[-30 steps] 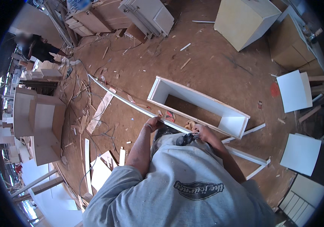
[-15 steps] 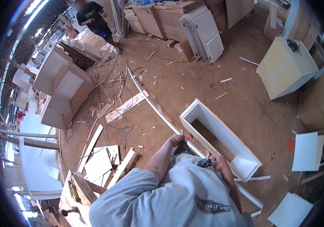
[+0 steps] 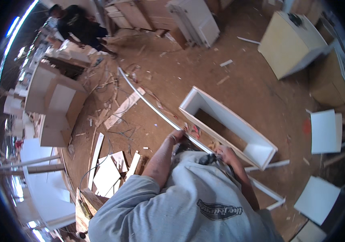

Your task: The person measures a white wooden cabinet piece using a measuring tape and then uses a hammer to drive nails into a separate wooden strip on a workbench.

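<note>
A long, thin white strip [image 3: 152,105] slants from the far floor down to my body. My left hand [image 3: 176,136] is closed round it near its lower part, with the wrist bent over it. Close to the strip's near end, my right hand [image 3: 225,155] has its fingers curled in. A small dark object [image 3: 207,158] shows beside those fingers; its kind is unclear, and what the fingers grip is partly hidden. Just beyond my right hand lies an open white box frame [image 3: 225,130], long and narrow, with bare wood edges.
White boards and offcuts [image 3: 107,174] lie on the left, with cables [image 3: 118,131] across the floor. A cabinet carcass [image 3: 57,105] stands farther left. A cream cabinet [image 3: 289,44] is at the far right, above white panels [image 3: 326,131]. Another person [image 3: 77,28] is at the back left.
The whole view has shifted, so most floor things sit higher in the picture. The person at the back now leans forward. Both my hands keep their places along the strip.
</note>
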Motion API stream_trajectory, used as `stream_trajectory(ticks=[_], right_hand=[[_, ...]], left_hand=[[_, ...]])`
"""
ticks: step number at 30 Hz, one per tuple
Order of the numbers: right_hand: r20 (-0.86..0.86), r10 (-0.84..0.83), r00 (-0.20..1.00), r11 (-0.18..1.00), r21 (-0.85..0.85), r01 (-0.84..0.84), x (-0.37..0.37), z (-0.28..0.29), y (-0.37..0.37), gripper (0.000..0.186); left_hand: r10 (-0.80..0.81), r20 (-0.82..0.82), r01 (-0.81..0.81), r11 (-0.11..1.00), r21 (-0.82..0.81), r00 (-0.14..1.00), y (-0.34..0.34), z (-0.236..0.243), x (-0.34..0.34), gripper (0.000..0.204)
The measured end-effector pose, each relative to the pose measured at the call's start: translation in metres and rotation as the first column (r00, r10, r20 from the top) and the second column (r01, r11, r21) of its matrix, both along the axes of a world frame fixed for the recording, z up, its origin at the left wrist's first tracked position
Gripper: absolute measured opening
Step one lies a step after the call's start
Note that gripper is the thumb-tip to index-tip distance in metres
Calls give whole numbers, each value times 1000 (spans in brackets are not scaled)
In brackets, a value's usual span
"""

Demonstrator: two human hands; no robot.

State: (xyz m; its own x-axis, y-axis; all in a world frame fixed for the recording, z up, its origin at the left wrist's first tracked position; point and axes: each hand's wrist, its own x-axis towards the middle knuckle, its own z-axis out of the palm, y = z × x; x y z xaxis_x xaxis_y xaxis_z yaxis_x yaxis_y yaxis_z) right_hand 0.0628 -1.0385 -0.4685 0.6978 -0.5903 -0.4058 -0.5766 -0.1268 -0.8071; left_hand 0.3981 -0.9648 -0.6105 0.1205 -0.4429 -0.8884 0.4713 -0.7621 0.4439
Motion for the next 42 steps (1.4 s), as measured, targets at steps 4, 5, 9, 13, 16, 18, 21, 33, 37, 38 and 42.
stream_trajectory(ticks=[4, 5, 9, 13, 16, 18, 21, 33, 37, 38, 42], right_hand=[[-58, -3, 998, 995, 96, 8, 1, -18, 1, 26], [-93, -10, 996, 994, 107, 20, 8, -17, -1, 27], [-199, -4, 980, 993, -115, -20, 61, -30, -34, 38], [-201, 41, 979, 985, -156, -73, 146, 10, -87, 52], [-291, 128, 948, 940, -270, -210, 197, -32, -107, 57], [-376, 160, 913, 908, -307, -286, 224, -58, -118, 58], [-497, 193, 846, 854, -340, -395, 258, -98, -128, 55], [-460, 85, 884, 885, -373, -280, 328, -173, -134, 56], [-168, -361, 917, 849, -467, 248, 263, -171, -132, 54], [-90, -550, 830, 739, -516, 433, 227, -191, -127, 53], [-451, -880, 150, 410, -560, 720, 26, -227, -89, 42]], left_hand=[[17, -13, -17, 1000, 3, 1000, -5, 12, -4, 29], [-11, 15, 11, 1000, -6, 1000, -8, 19, -6, 30], [-65, 18, 64, 998, 21, 998, -7, 43, -5, 34], [4, -45, -2, 999, 50, 999, 17, 15, 10, 34], [-4, -59, 8, 998, 67, 998, 25, 20, 14, 33], [-130, 27, 131, 991, -13, 991, 27, 26, 19, 35], [39, -166, -44, 999, -24, 985, 40, 7, 28, 35], [-9, -298, 23, 999, 42, 955, 40, 10, 59, 31], [-489, 12, 488, 867, -101, 872, 42, 8, 65, 25], [-572, 86, 579, 805, -132, 816, 35, 12, 65, 24], [41, -379, 27, 985, 170, 924, 42, -23, 60, 24]])
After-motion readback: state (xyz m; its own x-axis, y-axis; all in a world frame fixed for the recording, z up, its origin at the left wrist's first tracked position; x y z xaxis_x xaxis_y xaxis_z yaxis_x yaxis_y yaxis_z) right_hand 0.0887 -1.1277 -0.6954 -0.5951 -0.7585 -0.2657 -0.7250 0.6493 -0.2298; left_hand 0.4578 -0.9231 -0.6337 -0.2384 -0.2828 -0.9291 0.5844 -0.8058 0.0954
